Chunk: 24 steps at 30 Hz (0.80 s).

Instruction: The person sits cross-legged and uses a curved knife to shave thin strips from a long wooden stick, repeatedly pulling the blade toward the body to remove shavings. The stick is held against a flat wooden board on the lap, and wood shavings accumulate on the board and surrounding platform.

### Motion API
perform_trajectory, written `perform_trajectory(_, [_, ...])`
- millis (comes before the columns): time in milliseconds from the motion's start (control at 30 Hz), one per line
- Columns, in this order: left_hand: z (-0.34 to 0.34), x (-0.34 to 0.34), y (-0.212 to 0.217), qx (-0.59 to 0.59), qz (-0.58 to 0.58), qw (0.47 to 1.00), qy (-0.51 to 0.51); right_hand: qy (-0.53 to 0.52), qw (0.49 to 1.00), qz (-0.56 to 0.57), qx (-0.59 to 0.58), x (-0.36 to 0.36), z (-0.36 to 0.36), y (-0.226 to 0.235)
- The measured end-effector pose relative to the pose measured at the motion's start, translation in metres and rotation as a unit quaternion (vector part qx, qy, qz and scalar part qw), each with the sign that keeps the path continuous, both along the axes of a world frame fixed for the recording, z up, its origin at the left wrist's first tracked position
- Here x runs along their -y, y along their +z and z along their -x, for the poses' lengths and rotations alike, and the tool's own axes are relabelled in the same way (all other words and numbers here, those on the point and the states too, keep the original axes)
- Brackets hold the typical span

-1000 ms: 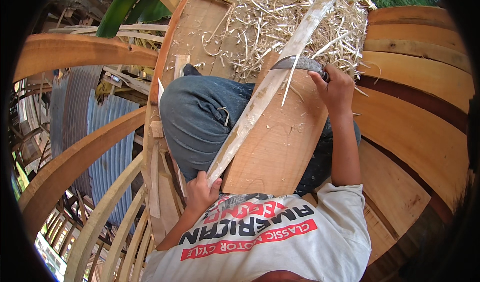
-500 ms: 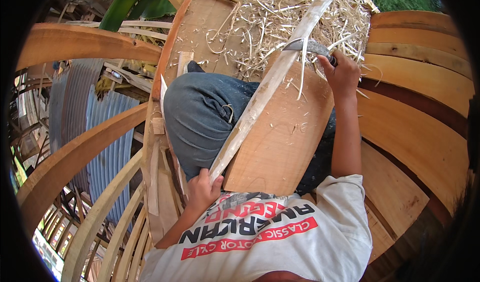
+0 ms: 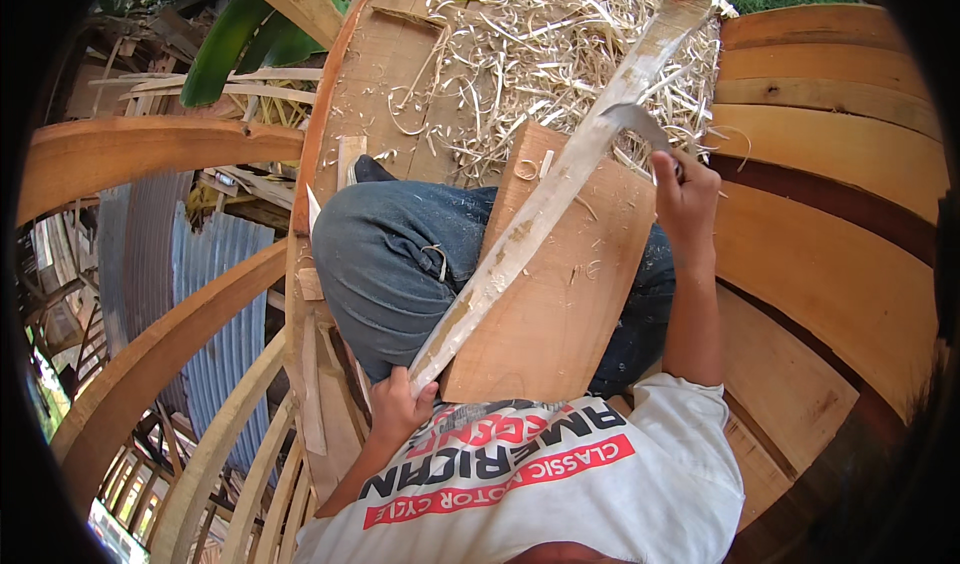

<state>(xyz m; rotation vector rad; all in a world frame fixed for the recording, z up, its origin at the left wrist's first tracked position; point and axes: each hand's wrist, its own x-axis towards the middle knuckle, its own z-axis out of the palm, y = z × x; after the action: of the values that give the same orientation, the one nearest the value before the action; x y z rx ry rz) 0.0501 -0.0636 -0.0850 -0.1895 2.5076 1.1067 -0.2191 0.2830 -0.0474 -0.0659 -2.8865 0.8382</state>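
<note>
A long pale pole (image 3: 555,204) with brown patches slants from my lap up to the far right, crossing a flat wooden board (image 3: 550,304). My left hand (image 3: 400,404) is closed around the pole's near end, by my thigh. In my right hand (image 3: 688,199) is a curved knife (image 3: 640,122) with a hooked grey blade, its handle mostly hidden by my fingers. The blade's tip is at the pole's right edge, about two thirds of the way along; whether it touches the wood I cannot tell. A few curled shavings (image 3: 527,169) lie on the board.
Beyond the board, a thick heap of wood shavings (image 3: 540,44) covers the planks. Curved planks (image 3: 820,224) rise on the right. Curved wooden ribs (image 3: 165,339) stand at the left, with corrugated metal sheets (image 3: 215,304) past them.
The long shaving that hung at the blade is off the pole. The pole has turned, showing brown patches, and its far part has swung right. My right hand with the knife has come slightly nearer.
</note>
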Motion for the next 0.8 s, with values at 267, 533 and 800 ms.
perform_trajectory(267, [0.002, -0.004, 0.004, -0.005, 0.024, 1.0, 0.008, 0.083, 0.978, -0.191, 0.019, 0.01, 0.011, 0.004])
perform_trajectory(533, [0.003, -0.009, 0.008, 0.007, 0.028, 0.999, 0.025, 0.023, 0.97, -0.235, 0.058, -0.003, 0.066, 0.003])
perform_trajectory(800, [0.004, -0.01, 0.007, 0.004, 0.025, 0.999, 0.025, -0.008, 0.943, -0.328, 0.054, -0.044, 0.135, 0.009])
